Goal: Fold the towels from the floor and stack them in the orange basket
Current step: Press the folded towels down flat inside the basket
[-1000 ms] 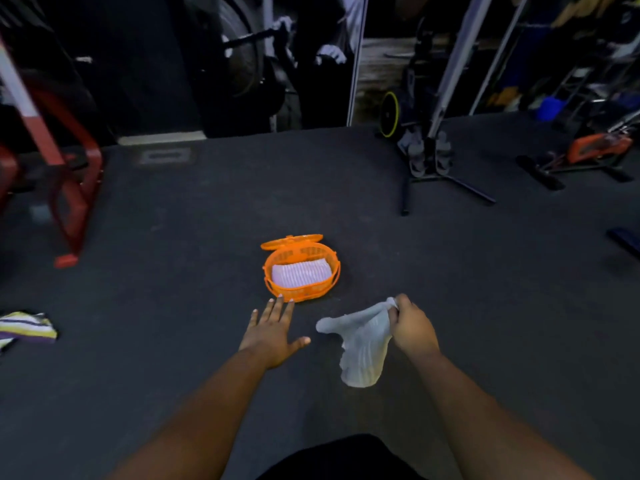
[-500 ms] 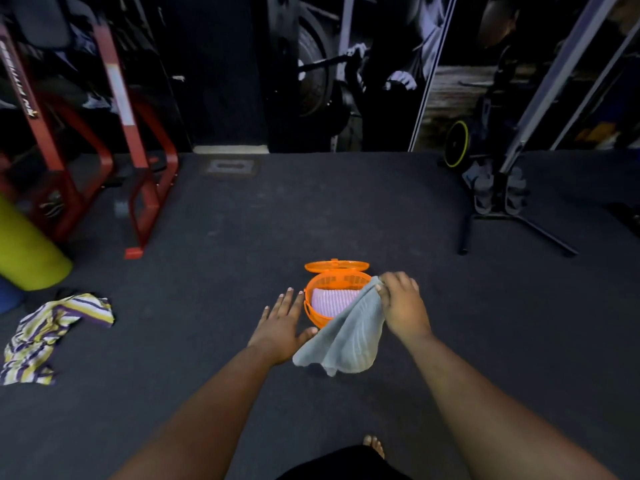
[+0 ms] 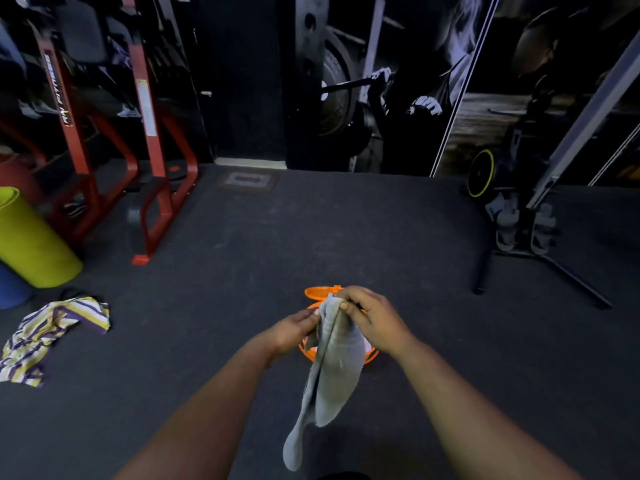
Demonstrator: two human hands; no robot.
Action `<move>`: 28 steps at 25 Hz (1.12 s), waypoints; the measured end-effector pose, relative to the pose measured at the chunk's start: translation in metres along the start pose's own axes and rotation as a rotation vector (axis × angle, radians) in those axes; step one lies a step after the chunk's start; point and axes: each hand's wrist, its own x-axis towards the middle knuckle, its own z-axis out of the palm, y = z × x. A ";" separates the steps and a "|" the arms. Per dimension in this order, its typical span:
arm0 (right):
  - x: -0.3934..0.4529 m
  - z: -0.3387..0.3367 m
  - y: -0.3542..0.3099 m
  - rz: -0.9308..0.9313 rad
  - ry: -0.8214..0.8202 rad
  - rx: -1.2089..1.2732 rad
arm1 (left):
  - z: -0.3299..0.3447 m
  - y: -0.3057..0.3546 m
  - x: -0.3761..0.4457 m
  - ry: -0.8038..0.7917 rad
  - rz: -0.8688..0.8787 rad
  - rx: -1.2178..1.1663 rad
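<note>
From the head camera, both hands meet at the top edge of a grey towel (image 3: 331,368). The right hand (image 3: 372,318) has its fingers curled over the upper corner, pinching the cloth; the left hand (image 3: 294,329) pinches the same top edge just beside it, thumb and fingertips closed on the fabric. The towel hangs straight down below the two hands in a long, loosely doubled drape, narrowing to a tail well beneath the wrists — clear of the floor as far as can be told.

Directly behind and under the hands stands the orange basket (image 3: 311,353), mostly hidden by the towel and fingers; its lid (image 3: 318,292) shows just beyond the right hand's knuckles, and a sliver of pale cloth inside peeks out by the right wrist.

Far out to the left of the left hand lies a striped towel (image 3: 48,336), crumpled on the dark floor (image 3: 450,341) — purple, yellow and white. Beyond it, further left, a yellow roll (image 3: 31,240) leans near a red frame (image 3: 152,168).
</note>
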 end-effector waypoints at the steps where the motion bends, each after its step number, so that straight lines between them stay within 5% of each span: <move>1: 0.004 -0.004 0.004 0.015 0.005 0.022 | 0.001 0.002 0.005 -0.031 -0.002 -0.041; 8: 0.007 -0.026 0.039 0.255 0.009 -0.129 | -0.027 0.020 0.024 0.114 0.125 -0.190; 15: 0.016 -0.003 0.035 0.327 -0.283 -0.197 | -0.038 0.077 0.030 -0.035 0.372 0.231; 18: 0.024 0.005 0.031 0.301 -0.155 -0.307 | -0.050 0.092 0.031 -0.002 0.412 0.382; 21: 0.022 -0.007 0.036 0.270 0.042 -0.282 | -0.078 0.095 0.031 -0.038 0.321 1.015; 23: 0.021 -0.019 0.039 0.308 0.152 -0.198 | -0.094 0.089 0.033 0.029 0.271 1.180; 26: 0.016 -0.033 0.044 0.336 0.255 -0.122 | -0.109 0.075 0.031 0.274 0.335 0.678; 28: 0.010 -0.038 0.044 0.297 0.184 -0.050 | -0.107 0.073 0.029 0.400 0.362 0.356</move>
